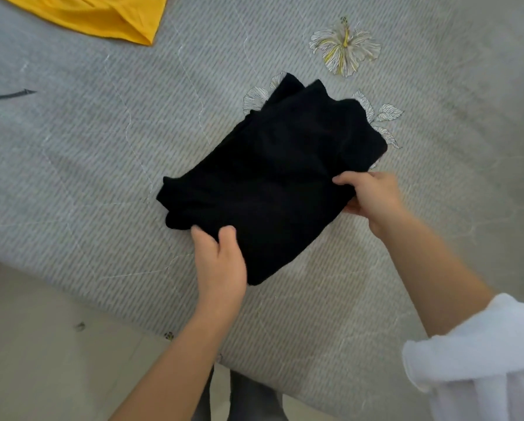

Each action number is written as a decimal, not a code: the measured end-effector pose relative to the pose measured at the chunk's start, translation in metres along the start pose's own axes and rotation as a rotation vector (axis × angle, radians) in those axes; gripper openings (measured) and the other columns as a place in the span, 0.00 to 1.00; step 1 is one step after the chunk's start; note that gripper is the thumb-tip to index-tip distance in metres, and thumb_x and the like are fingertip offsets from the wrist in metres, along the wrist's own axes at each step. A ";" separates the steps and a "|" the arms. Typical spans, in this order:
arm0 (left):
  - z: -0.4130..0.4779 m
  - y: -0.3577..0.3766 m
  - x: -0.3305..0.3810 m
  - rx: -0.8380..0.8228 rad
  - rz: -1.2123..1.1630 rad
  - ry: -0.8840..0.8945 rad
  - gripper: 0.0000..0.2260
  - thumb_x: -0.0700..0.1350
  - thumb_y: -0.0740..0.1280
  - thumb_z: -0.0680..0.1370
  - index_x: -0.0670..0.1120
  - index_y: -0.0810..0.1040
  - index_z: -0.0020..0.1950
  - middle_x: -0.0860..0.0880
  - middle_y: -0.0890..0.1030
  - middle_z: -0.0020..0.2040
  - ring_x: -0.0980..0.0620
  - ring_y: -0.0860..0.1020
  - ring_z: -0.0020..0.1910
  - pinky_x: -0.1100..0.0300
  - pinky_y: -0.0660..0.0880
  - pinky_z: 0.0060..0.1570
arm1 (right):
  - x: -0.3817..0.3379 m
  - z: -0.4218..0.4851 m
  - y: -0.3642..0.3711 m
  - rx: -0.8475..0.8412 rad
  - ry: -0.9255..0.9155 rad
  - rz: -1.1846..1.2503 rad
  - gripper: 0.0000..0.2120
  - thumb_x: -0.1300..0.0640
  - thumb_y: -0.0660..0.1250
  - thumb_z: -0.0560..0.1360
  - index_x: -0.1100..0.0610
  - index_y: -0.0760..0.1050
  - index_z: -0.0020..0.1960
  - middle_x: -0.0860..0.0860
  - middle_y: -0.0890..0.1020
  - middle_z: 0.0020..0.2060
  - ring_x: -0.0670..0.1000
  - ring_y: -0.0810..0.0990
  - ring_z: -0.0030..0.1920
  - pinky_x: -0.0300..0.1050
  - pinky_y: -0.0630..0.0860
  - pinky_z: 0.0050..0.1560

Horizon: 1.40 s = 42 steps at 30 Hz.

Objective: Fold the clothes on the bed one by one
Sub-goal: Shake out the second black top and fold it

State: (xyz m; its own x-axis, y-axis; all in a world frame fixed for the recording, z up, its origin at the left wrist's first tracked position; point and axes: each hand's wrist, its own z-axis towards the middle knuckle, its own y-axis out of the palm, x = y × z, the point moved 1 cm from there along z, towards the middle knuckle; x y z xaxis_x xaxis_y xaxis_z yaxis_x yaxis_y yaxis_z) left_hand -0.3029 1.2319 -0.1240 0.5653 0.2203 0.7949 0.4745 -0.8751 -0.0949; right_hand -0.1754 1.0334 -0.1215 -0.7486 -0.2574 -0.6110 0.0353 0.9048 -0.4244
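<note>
A black garment [272,177], folded into a thick compact rectangle, lies on the grey quilted bed [87,162] in the middle of the view. My left hand [219,262] grips its near left edge, thumb on top and fingers tucked underneath. At the garment's right edge my right hand [368,199] holds the fabric the same way, thumb over the top layer. A yellow garment [102,13] lies unfolded at the far left of the bed, partly cut off by the frame.
The bed cover carries printed flowers, one yellow-white [344,45] beyond the black garment. The bed's near edge runs diagonally from left to bottom right, with pale floor [42,344] below it. My white rolled-up sleeve [482,354] shows at bottom right.
</note>
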 end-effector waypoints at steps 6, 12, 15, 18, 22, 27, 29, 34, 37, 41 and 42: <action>0.022 -0.067 -0.005 -0.043 0.344 0.058 0.05 0.45 0.62 0.79 0.56 0.69 0.48 0.57 0.76 0.45 0.65 0.77 0.40 0.62 0.71 0.36 | 0.055 -0.069 -0.033 -0.552 0.472 -0.619 0.22 0.45 0.65 0.77 0.66 0.79 0.45 0.60 0.85 0.34 0.56 0.85 0.33 0.43 0.80 0.31; 0.037 -0.095 -0.013 0.071 0.618 0.194 0.13 0.47 0.68 0.76 0.51 0.69 0.58 0.51 0.75 0.52 0.49 0.76 0.52 0.53 0.74 0.50 | 0.034 -0.051 -0.039 0.030 -0.177 -0.360 0.04 0.56 0.65 0.77 0.54 0.78 0.45 0.50 0.80 0.26 0.44 0.77 0.25 0.44 0.74 0.35; 0.048 -0.076 0.001 0.112 0.668 0.329 0.18 0.51 0.67 0.77 0.47 0.69 0.64 0.49 0.72 0.56 0.49 0.73 0.56 0.49 0.73 0.56 | 0.013 -0.026 -0.012 -0.007 -0.347 -0.498 0.18 0.56 0.66 0.76 0.49 0.72 0.65 0.49 0.80 0.30 0.47 0.79 0.32 0.45 0.76 0.41; 0.059 -0.060 0.009 0.071 0.722 0.340 0.22 0.53 0.66 0.78 0.47 0.66 0.68 0.49 0.73 0.62 0.58 0.72 0.58 0.56 0.72 0.57 | -0.004 -0.005 0.009 0.020 -0.399 -0.790 0.13 0.57 0.65 0.75 0.56 0.77 0.59 0.54 0.82 0.39 0.57 0.82 0.44 0.49 0.77 0.50; 0.059 -0.064 0.013 0.111 0.578 0.450 0.14 0.50 0.63 0.80 0.52 0.68 0.65 0.54 0.75 0.58 0.62 0.73 0.54 0.62 0.70 0.54 | -0.024 0.000 0.021 0.260 -0.547 -0.587 0.07 0.56 0.60 0.76 0.57 0.75 0.46 0.55 0.82 0.36 0.58 0.81 0.40 0.50 0.77 0.47; 0.055 -0.076 -0.007 0.168 0.549 0.333 0.15 0.48 0.61 0.81 0.49 0.66 0.67 0.48 0.73 0.62 0.49 0.73 0.60 0.45 0.73 0.60 | -0.008 0.000 0.048 0.090 -0.569 -0.614 0.15 0.58 0.61 0.79 0.59 0.72 0.64 0.49 0.79 0.49 0.52 0.77 0.53 0.43 0.70 0.56; 0.051 -0.075 -0.012 0.222 0.639 0.346 0.19 0.48 0.61 0.80 0.45 0.65 0.70 0.43 0.67 0.67 0.47 0.67 0.65 0.46 0.66 0.66 | 0.004 -0.005 0.053 0.013 -0.581 -0.732 0.24 0.57 0.61 0.79 0.59 0.63 0.73 0.54 0.75 0.63 0.54 0.71 0.65 0.47 0.66 0.65; 0.030 -0.060 -0.023 -0.017 0.995 0.598 0.26 0.55 0.52 0.81 0.50 0.52 0.78 0.46 0.44 0.79 0.48 0.43 0.78 0.55 0.38 0.73 | 0.044 -0.044 0.062 -0.025 -0.877 -0.958 0.27 0.47 0.51 0.81 0.55 0.55 0.78 0.53 0.59 0.77 0.53 0.53 0.77 0.53 0.49 0.76; 0.030 -0.065 -0.045 -0.115 1.187 0.472 0.29 0.60 0.45 0.80 0.53 0.42 0.79 0.50 0.34 0.78 0.49 0.33 0.76 0.46 0.37 0.74 | 0.069 -0.040 0.052 -0.123 -0.837 -1.188 0.27 0.41 0.43 0.81 0.44 0.48 0.78 0.48 0.51 0.78 0.50 0.43 0.78 0.53 0.38 0.76; 0.033 -0.068 -0.051 -0.126 1.196 0.439 0.29 0.61 0.46 0.81 0.54 0.42 0.79 0.50 0.34 0.77 0.48 0.31 0.75 0.48 0.37 0.72 | 0.076 -0.017 0.038 0.007 -0.658 -1.050 0.24 0.40 0.42 0.81 0.38 0.49 0.76 0.43 0.49 0.78 0.48 0.41 0.78 0.56 0.36 0.74; 0.032 -0.067 -0.048 -0.142 1.168 0.441 0.28 0.60 0.49 0.82 0.54 0.44 0.79 0.50 0.35 0.77 0.48 0.32 0.75 0.47 0.38 0.72 | 0.076 -0.015 0.035 0.043 -0.603 -0.988 0.23 0.41 0.44 0.81 0.37 0.51 0.76 0.43 0.49 0.78 0.48 0.42 0.78 0.57 0.38 0.73</action>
State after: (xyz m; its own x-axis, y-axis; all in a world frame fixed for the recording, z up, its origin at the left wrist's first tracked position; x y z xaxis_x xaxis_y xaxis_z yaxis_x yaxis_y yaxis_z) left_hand -0.3398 1.2938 -0.1747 0.3121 -0.8546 0.4150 -0.2491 -0.4951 -0.8323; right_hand -0.2407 1.0507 -0.1732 -0.0255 -0.9764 -0.2146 -0.3575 0.2094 -0.9101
